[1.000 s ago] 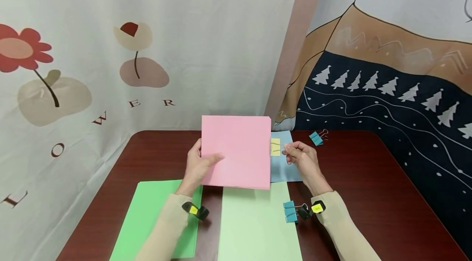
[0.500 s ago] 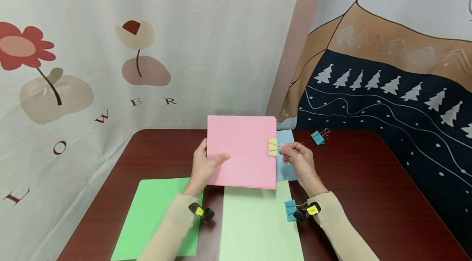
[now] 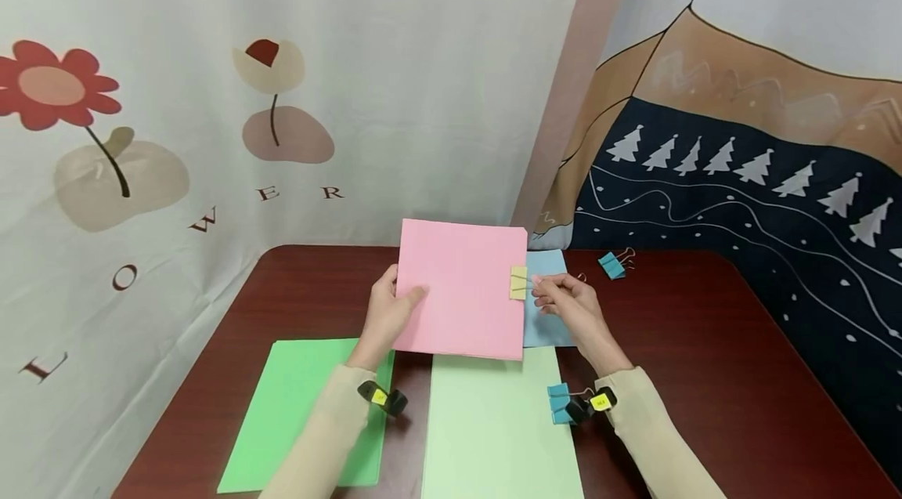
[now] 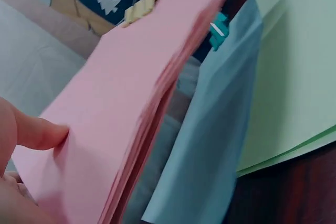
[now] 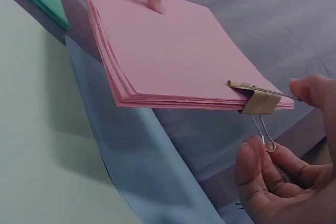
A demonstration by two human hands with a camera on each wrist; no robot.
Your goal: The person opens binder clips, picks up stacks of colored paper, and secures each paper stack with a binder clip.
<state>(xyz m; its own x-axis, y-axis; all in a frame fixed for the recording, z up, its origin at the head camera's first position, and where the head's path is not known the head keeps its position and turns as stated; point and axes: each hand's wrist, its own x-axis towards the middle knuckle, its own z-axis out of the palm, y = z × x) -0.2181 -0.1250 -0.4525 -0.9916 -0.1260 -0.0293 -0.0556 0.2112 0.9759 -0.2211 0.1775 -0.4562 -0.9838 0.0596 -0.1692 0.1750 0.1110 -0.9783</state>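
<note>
"Well — grip status?"
"Left hand holds the pink paper above the desk, apparently to steady it; right hand pinches the yellow clip astride the paper's edge, presumably to spread its mouth."
"Markings?"
"Curtain letters: L, O, W, E, R — wrist labels illegible."

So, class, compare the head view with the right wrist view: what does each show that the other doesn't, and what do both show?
Only the head view shows the far blue clip, the near blue clip and the white printed trees.

Only the right wrist view shows the layered sheet edges and the lower handle's looped end.

Both show the left hand holding the pink paper stack, the right hand at the yellow clip on its edge, and the blue paper.
</note>
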